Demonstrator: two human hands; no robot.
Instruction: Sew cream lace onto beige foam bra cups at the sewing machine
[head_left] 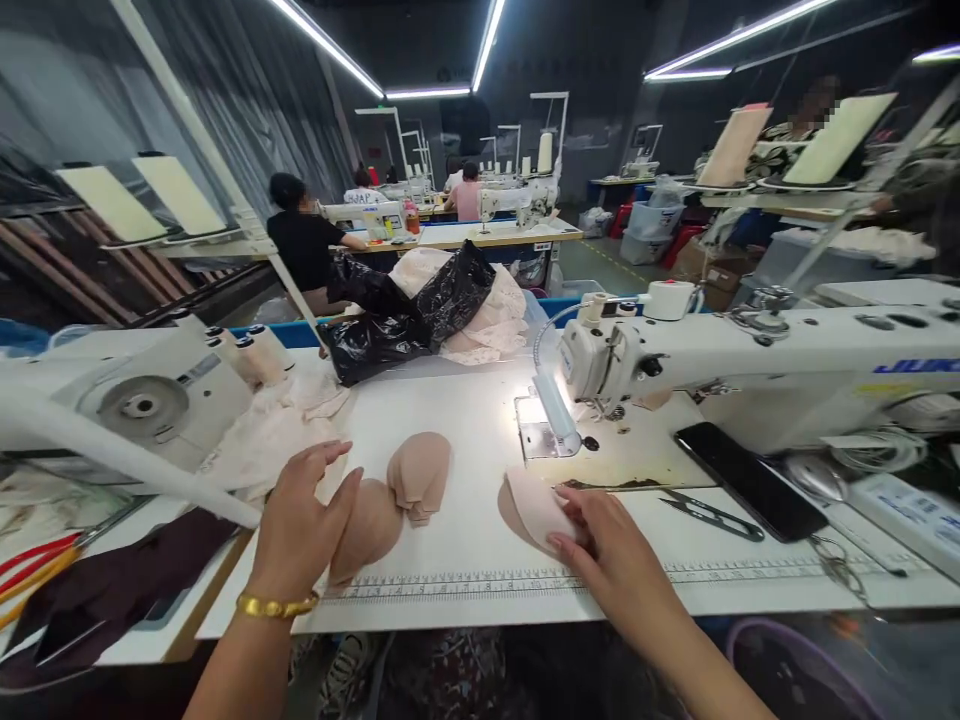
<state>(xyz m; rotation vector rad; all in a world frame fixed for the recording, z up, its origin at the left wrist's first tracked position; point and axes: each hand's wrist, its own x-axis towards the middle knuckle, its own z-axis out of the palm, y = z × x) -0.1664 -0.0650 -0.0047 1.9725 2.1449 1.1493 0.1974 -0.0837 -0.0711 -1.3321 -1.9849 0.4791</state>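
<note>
My right hand [611,550] pinches the edge of a pale beige cup-shaped pad [536,508], which lies over a darker underside or second layer on the white table. My left hand [307,515] has its thumb and fingers apart, above the table's left part, with nothing in its grasp. Just right of it rests a tan rounded pad [375,525], partly behind the thumb. A small stack of tan pads [421,470] overlaps that one. A printed ruler strip [465,584] runs along the table's front edge.
A sewing machine [750,350] stands at the right, with a phone [750,480] and thread snips [712,515] before it. Pale lace fabric [277,420] lies left. Behind are a black plastic bag [457,295] and fabric. Other people sit at machines farther back.
</note>
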